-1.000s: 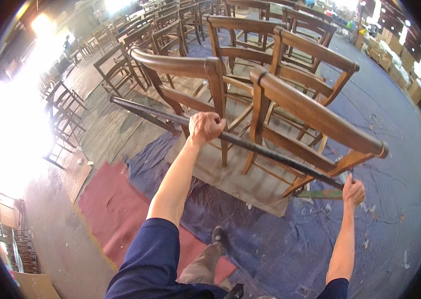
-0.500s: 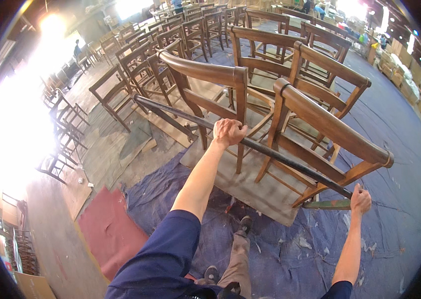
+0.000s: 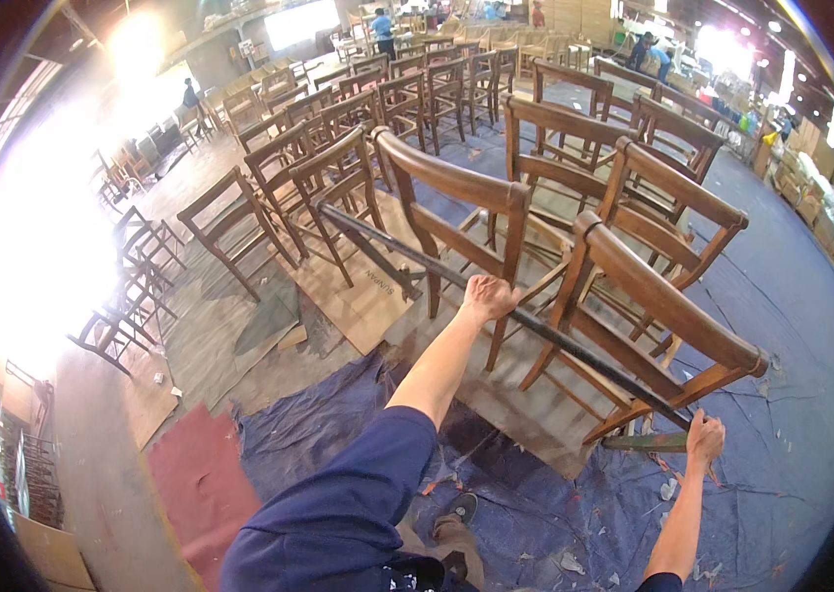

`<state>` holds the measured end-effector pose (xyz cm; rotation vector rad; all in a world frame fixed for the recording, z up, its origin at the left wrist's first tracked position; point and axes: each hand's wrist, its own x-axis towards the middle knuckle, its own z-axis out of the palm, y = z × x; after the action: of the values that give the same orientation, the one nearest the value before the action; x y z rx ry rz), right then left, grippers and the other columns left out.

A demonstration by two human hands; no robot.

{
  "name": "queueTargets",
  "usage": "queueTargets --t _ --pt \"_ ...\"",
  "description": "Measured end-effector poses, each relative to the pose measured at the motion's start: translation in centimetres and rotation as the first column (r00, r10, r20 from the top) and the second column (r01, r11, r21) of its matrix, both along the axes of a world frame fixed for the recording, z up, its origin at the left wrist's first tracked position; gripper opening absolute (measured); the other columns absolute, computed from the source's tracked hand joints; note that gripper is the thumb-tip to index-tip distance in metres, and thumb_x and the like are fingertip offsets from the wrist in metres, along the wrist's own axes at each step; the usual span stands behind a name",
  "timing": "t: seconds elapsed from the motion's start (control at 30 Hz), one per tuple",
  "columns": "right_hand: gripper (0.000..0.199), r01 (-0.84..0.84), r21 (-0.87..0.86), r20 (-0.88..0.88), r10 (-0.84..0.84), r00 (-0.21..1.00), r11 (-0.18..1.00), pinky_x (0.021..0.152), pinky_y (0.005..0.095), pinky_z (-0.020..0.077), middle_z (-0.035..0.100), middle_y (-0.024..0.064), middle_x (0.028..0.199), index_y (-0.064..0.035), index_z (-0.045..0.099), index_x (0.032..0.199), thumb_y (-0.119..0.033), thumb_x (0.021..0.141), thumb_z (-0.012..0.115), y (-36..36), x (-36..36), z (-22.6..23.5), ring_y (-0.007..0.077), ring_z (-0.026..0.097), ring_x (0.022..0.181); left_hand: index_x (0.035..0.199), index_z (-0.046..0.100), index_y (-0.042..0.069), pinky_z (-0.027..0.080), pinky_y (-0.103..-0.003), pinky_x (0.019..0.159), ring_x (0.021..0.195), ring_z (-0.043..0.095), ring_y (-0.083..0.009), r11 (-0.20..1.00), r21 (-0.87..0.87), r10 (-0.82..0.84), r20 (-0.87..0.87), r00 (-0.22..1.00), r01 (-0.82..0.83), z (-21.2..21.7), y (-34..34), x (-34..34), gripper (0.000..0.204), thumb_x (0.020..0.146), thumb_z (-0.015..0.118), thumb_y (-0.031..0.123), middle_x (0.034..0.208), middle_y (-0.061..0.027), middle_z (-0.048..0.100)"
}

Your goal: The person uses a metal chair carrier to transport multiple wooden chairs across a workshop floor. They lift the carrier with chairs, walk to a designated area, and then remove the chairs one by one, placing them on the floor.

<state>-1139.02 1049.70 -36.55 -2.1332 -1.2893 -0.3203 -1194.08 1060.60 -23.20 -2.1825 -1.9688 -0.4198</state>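
My left hand [image 3: 492, 297] is closed over the middle of a long dark bar [image 3: 575, 345]. My right hand [image 3: 705, 438] grips the bar at its near right end. The bar slants from far left to near right, and a shorter dark strut [image 3: 377, 259] joins its far end. A green strip [image 3: 646, 443] juts out beside my right hand. Just beyond the bar stand brown wooden chairs, one with a curved back [image 3: 451, 173] near my left hand and another [image 3: 668, 286] near my right. Below them lies a greyish board [image 3: 525, 419].
Rows of wooden chairs [image 3: 407, 99] fill the floor farther off. A lone chair [image 3: 229, 232] stands left of the bar. Blue sheeting [image 3: 328, 424], a red sheet [image 3: 202, 483] and cardboard [image 3: 362, 306] cover the floor. People [image 3: 383, 33] are in the far background. Boxes [image 3: 811, 197] line the right side.
The view has tilted up, showing more of the room behind. Both hands keep their grip on the bar and appear lower in the picture. Only one shoe shows now, where two did before.
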Motion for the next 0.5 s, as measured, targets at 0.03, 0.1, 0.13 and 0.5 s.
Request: queueTargets --t 0.03,0.1,0.13,0.5 --pt "0.047 -0.067 0.009 0.042 0.067 0.997 0.998 0.09 0.0473 0.0491 0.068 0.0248 0.097 0.0034 0.073 0.09 -0.038 0.093 0.052 -0.6 0.5 -0.4 0.0394 0.063 0.101 0.073 0.072 0.005 0.052 -0.048 0.074 0.075 0.068 -0.038 0.992 0.122 -0.002 0.005 1.0 0.001 -0.3 -2.0 1.9 0.051 0.093 0.044 0.042 0.071 -0.0187 0.068" --pt "0.047 -0.101 -0.046 0.101 0.105 0.989 0.994 0.092 0.0471 0.0483 0.068 0.0247 0.101 0.0029 0.072 0.099 -0.039 0.096 0.05 -1.3 0.3 0.0 0.0407 0.062 0.104 0.086 0.074 0.006 0.052 -0.049 0.078 0.08 0.068 -0.0369 0.963 0.238 -0.127 -0.006 0.992 0.125 -0.6 -2.8 0.3 0.042 0.093 0.05 0.039 0.08 -0.0169 0.07" --pt "0.048 -0.087 0.017 0.12 0.084 0.989 0.996 0.094 0.0478 0.0471 0.066 0.0249 0.108 0.0022 0.07 0.105 -0.04 0.097 0.048 -1.6 -0.4 0.8 0.0413 0.06 0.107 0.093 0.073 0.006 0.052 -0.048 0.081 0.084 0.067 -0.0366 0.915 0.35 -0.224 0.027 0.974 0.2 -0.4 -3.6 -1.0 0.037 0.092 0.055 0.039 0.085 -0.0159 0.07" --pt "0.076 0.145 -0.173 -0.116 -0.166 0.979 0.974 0.096 0.0552 0.0445 0.05 0.0347 0.128 0.0076 0.045 0.134 -0.05 0.089 0.062 -0.4 -27.9 -15.3 0.0516 0.051 0.113 0.109 0.068 0.003 0.048 -0.031 0.09 0.1 0.061 -0.0125 0.173 0.505 -0.285 0.847 -0.448 0.846 21.9 -9.6 -5.8 0.025 0.098 0.063 0.025 0.104 -0.003 0.068"
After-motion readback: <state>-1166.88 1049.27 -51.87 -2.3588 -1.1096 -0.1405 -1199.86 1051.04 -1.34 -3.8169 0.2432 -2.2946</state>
